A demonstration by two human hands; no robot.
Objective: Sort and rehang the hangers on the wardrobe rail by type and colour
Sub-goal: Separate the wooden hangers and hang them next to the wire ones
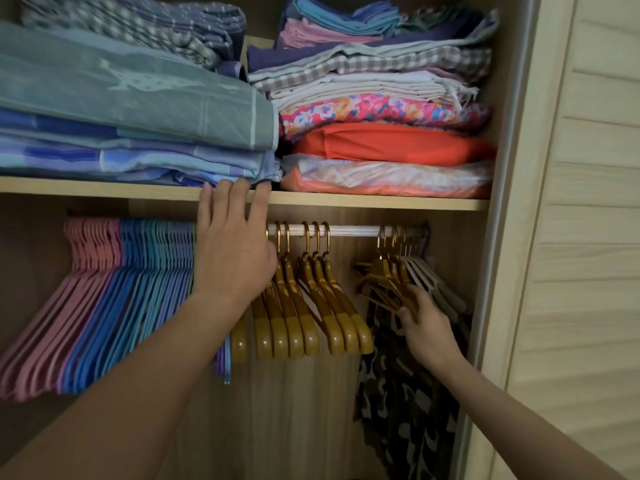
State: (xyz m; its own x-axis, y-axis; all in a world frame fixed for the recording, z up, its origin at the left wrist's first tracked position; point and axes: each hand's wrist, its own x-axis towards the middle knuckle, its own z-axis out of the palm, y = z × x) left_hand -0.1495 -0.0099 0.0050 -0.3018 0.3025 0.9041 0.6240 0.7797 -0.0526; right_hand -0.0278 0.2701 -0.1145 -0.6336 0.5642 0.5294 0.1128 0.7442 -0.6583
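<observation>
Wardrobe rail (351, 231), hangers sorted in groups.

Left hand (232, 247): raised in front of the rail, fingers straight and spread, tips reaching the shelf (381, 202) edge above the rail; holding nothing.

Right hand (427, 329): below the rail's right end, fingers pinching the lower arm of a gold hanger in the right-end bunch (384, 282).

Along the rail, left to right: pink hangers (90, 258); blue and teal hangers (156, 265), thin, packed tight; the left hand; gold hangers (311, 306), broad-shouldered, glossy, gold hooks; a bare stretch of rail; the right-end bunch; pale grey hangers (436, 282) at the far right.

Below the rail's right end: camouflage garment (408, 393).

On the shelf above the rail: folded bedding (138, 109) at left, folded fabrics (381, 116) stacked at right.
</observation>
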